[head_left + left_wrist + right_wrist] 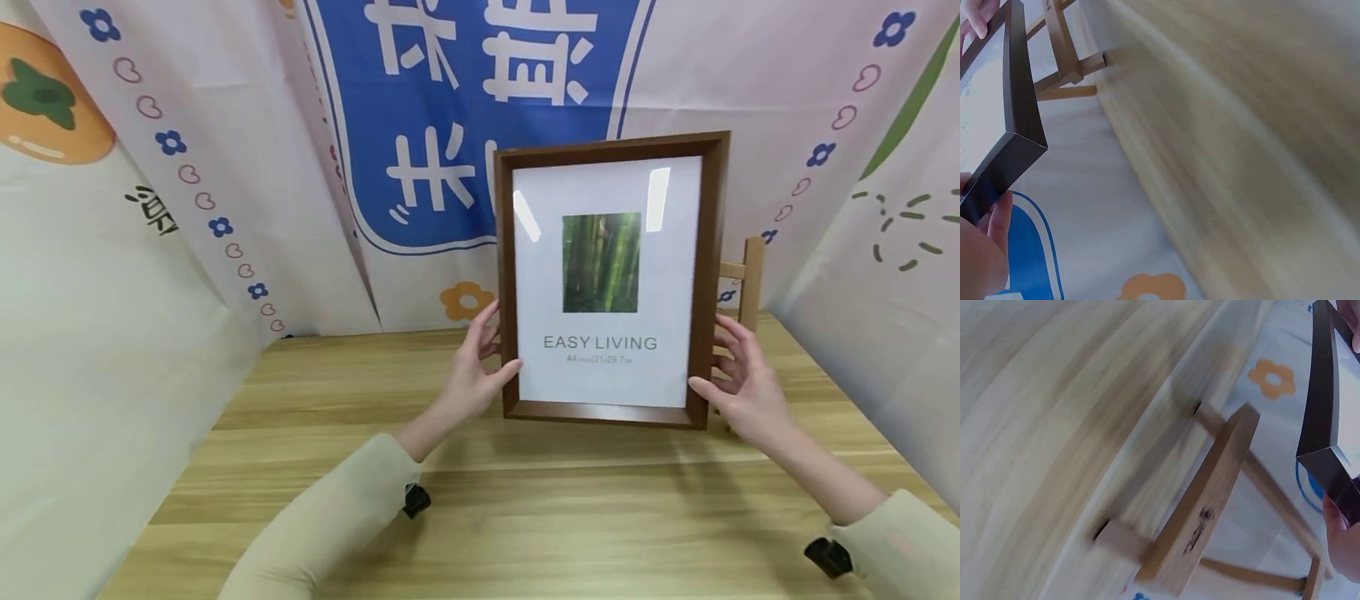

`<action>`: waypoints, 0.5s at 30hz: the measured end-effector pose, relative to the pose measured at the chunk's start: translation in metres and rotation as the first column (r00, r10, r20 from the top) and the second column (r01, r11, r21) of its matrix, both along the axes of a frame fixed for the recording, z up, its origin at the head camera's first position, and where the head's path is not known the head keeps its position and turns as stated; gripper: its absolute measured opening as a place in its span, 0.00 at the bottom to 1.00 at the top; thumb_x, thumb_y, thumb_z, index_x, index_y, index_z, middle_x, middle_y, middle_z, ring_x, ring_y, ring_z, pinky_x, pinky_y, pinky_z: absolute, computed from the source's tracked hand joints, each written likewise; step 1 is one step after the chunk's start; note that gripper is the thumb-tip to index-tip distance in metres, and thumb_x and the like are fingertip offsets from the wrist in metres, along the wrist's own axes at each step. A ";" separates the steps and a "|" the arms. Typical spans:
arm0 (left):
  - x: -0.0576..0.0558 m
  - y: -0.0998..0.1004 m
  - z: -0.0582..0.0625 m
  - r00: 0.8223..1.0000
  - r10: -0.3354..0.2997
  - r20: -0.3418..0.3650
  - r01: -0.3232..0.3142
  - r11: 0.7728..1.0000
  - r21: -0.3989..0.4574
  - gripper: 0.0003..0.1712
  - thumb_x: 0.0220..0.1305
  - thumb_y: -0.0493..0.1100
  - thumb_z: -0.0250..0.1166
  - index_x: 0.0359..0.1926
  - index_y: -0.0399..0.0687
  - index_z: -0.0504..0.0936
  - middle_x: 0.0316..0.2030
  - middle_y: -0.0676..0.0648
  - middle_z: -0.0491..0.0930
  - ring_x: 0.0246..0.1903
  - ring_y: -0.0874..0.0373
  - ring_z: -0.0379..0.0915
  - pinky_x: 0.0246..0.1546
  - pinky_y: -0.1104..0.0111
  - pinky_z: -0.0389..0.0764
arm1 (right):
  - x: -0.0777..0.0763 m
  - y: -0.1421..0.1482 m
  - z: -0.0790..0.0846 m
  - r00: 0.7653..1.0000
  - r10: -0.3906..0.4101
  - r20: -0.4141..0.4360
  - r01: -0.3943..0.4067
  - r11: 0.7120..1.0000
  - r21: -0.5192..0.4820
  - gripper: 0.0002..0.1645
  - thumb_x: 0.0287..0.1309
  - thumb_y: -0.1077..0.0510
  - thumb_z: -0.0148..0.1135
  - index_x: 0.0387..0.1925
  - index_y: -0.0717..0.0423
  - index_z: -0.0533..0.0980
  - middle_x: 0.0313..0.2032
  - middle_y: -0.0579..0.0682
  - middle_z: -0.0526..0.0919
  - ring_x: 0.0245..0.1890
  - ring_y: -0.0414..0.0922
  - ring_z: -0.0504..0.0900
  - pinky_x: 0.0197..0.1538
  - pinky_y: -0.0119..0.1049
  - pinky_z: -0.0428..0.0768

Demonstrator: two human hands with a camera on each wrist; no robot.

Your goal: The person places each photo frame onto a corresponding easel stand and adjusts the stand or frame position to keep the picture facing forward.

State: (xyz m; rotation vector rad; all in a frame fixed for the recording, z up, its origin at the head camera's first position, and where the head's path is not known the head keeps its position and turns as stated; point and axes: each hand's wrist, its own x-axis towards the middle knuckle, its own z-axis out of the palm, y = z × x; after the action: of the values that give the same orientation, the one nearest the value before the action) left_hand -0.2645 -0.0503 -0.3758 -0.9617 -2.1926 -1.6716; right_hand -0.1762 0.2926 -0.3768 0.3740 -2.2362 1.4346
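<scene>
A brown picture frame [602, 412] is held upright above the table, its front turned to me. Behind the glass, a white sheet shows a green bamboo picture and the words "EASY LIVING". My left hand [480, 367] grips its left side low down, thumb on the front and fingers behind. On the opposite side my right hand [750, 392] grips the frame the same way. Behind it to the right stands a wooden easel [752, 283], mostly hidden in the head view. The right wrist view shows the easel's ledge [1200, 506] and legs, apart from the frame.
The wood-grain table [337, 392] stretches beneath both hands. Printed cloth [247, 108] hangs behind it and at both sides. A black wrist device [828, 557] sits at the right cuff, another [416, 501] at the left.
</scene>
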 end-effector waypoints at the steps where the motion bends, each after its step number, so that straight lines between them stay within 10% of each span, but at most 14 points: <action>1: -0.002 0.004 0.002 1.000 -0.005 -0.002 0.005 1.000 -0.014 0.49 0.59 0.29 0.67 0.75 0.51 0.52 0.67 0.37 0.65 0.55 0.43 0.74 0.35 0.62 0.85 | 0.000 0.003 0.000 1.000 -0.015 -0.007 0.015 1.000 -0.002 0.53 0.50 0.82 0.61 0.73 0.55 0.50 0.53 0.35 0.67 0.45 0.27 0.74 0.44 0.17 0.75; 15: -0.042 0.075 0.007 0.996 -0.073 -0.056 0.067 0.994 -0.092 0.50 0.59 0.29 0.67 0.75 0.52 0.49 0.69 0.39 0.62 0.65 0.52 0.64 0.55 0.67 0.76 | 0.002 0.053 -0.004 0.989 -0.128 -0.070 0.121 0.988 -0.096 0.56 0.45 0.88 0.57 0.72 0.50 0.54 0.51 0.35 0.70 0.45 0.27 0.75 0.44 0.15 0.74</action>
State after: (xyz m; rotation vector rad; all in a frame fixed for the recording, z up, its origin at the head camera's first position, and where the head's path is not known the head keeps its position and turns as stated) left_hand -0.3063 0.0246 -0.3691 -1.1087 -2.2363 -1.5643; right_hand -0.1742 0.3453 -0.3806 0.2498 -2.0869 1.4267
